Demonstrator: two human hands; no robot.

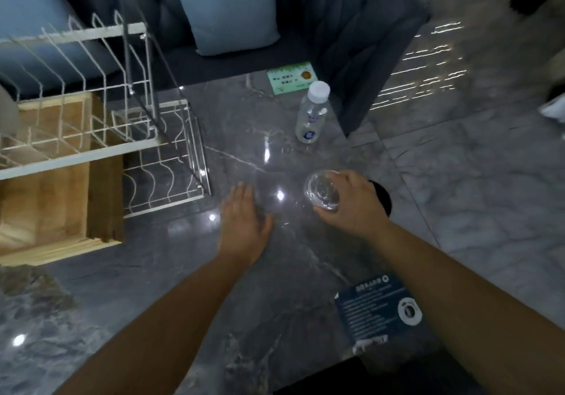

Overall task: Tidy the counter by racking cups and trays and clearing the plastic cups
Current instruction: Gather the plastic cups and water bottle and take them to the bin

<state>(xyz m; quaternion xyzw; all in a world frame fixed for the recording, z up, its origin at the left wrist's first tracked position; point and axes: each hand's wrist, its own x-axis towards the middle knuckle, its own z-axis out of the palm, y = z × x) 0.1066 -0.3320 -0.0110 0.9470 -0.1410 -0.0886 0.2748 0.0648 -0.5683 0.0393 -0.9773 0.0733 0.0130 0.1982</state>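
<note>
- Landmark: white wire rack [101, 113], standing at the left of the grey marble counter [183, 287].
- Wooden box [52, 199] sits under and in front of the rack's upper tier, touching the counter.
- Rack's low wire shelf [165, 177] juts out to the right of the box; nothing visible on it.
- Right hand [351, 202] is well right of the rack, fingers wrapped around a clear plastic cup [321, 191]. Cup tilted, one round end facing the camera. Whether it touches the counter: cannot tell.
- Left hand [244, 220] lies between rack and cup, palm down, fingers spread and flat, holding nothing. Close above or on the counter; cannot tell which.
- Bottle [312, 113], clear with white cap, stands upright beyond the cup, right of the rack, near the counter's far edge.
- Green card [290, 77] lies flat just behind the bottle.
- Dark blue leaflet [376, 309] lies far right of the rack, near the counter's near edge.
</note>
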